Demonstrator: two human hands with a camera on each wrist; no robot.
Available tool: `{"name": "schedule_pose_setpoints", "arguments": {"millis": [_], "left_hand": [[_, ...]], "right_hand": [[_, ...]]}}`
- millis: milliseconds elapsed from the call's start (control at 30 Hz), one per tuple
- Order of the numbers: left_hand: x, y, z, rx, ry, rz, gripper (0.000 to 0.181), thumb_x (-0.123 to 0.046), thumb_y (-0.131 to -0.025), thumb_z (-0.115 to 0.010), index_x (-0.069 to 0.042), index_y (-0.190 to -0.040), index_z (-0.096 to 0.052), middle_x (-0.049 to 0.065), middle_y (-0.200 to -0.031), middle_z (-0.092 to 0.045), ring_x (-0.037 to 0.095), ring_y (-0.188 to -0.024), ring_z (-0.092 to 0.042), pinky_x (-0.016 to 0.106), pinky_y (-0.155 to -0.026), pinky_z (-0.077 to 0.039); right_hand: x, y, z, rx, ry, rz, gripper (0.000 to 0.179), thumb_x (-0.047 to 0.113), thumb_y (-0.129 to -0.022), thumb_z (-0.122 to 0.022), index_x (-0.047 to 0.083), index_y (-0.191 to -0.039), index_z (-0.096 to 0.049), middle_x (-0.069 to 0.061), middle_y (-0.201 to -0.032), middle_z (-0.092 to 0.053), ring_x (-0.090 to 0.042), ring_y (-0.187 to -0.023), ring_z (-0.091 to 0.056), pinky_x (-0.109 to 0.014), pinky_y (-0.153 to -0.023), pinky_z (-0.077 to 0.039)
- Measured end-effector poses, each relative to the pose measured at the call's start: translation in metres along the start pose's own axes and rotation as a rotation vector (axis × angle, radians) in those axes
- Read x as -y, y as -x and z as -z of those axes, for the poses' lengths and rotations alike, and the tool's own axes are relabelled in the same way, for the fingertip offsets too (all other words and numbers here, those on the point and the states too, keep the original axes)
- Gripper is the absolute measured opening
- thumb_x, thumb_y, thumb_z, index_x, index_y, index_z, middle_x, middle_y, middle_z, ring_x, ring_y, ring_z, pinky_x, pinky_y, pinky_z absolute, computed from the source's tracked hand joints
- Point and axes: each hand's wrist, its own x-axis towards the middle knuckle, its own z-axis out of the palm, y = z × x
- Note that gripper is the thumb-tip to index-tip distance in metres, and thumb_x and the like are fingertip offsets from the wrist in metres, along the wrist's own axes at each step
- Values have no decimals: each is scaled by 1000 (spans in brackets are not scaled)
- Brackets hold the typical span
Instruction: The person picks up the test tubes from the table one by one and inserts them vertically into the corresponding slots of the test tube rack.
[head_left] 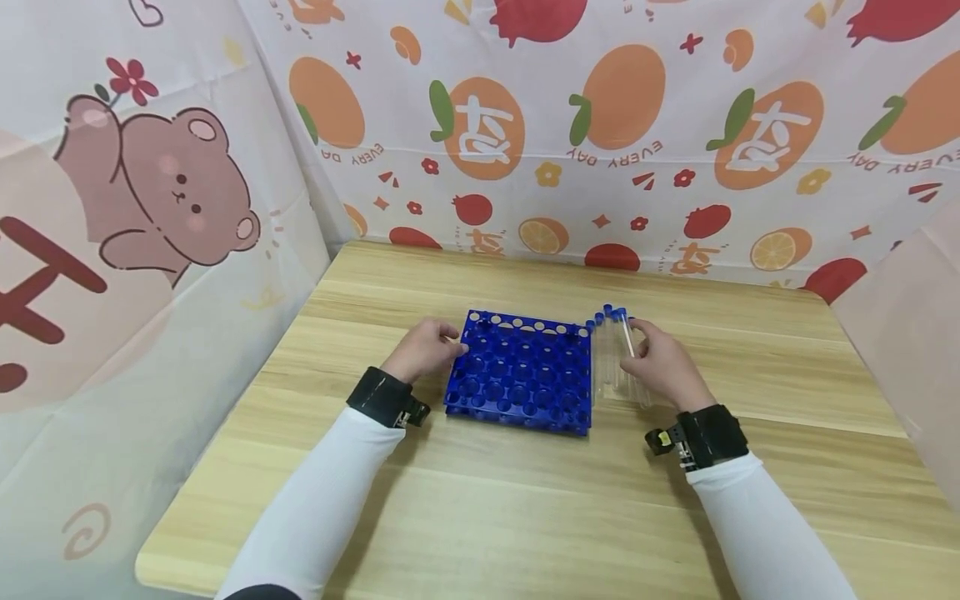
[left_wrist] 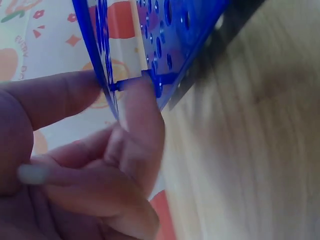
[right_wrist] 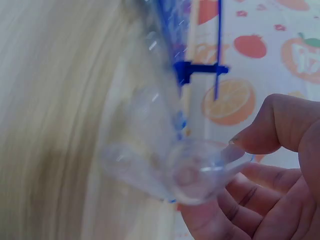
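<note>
A blue test tube rack [head_left: 525, 367] with rows of round holes sits mid-table, its holes unfilled. At its left end my left hand [head_left: 426, 350] grips the edge of the upper plate; in the left wrist view one finger lies outside the plate and another [left_wrist: 142, 112] reaches between the two plates. My right hand [head_left: 663, 362], just right of the rack, pinches a clear test tube [head_left: 628, 335] with a blue cap between thumb and fingers. Several more blue-capped clear tubes [head_left: 608, 354] lie side by side between that hand and the rack. The right wrist view shows the rounded tube ends [right_wrist: 192, 175], blurred.
The light wooden table [head_left: 480, 500] extends around the rack, its back edge meeting a fruit-print curtain [head_left: 555, 200]. On the left hangs a curtain with a bear print [head_left: 180, 192]. Each wrist wears a black strap [head_left: 716, 435] with a small camera.
</note>
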Motion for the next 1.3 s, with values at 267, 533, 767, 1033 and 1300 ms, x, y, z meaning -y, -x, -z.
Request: {"name": "schedule_pose_setpoints", "arguments": {"millis": [267,533,767,1033,1300], "left_hand": [[-36,16,1,-245,-83,-182,45,-29,-95,-63,-3,-131,-59,18,-125,-63,32,-110,-62,47,-89,-55],[-88,38,-30,-24,128,-383,33,-21,-95,-66,-9,-125,-64,5,-116,-69,18,-98,-66,31,-81,-59],[-101,39,-61,50,222,-385,34,-23,-97,-64,-9,-128,-61,4,-112,-67,15,-98,-66,27,-79,-59],[-99,43,-66,36,422,-340,28,-17,-97,-63,-7,-124,-59,6,-114,-64,18,-98,-65,31,-75,-62],[-97,46,-68,63,468,-341,31,-15,-97,-63,-6,-126,-58,7,-116,-62,19,-102,-66,34,-74,-63]], "right_hand": [[28,8,-3,25,-231,36,74,8,-86,-63,20,-152,-33,-12,-95,-60,-22,-74,-68,-32,-61,-60],[66,17,-15,78,-490,128,73,-3,-86,-61,22,-150,-34,-27,-106,-63,-34,-82,-71,-40,-67,-63],[87,25,-32,69,-595,258,74,-9,-85,-60,19,-149,-35,-20,-102,-65,-36,-81,-71,-36,-67,-63],[93,29,-46,-19,-573,354,72,-9,-85,-61,19,-148,-40,-16,-102,-66,-21,-77,-69,-27,-67,-61],[92,37,-54,-36,-597,319,72,-6,-88,-64,20,-149,-38,-18,-108,-64,-22,-86,-71,-26,-71,-61]]}}
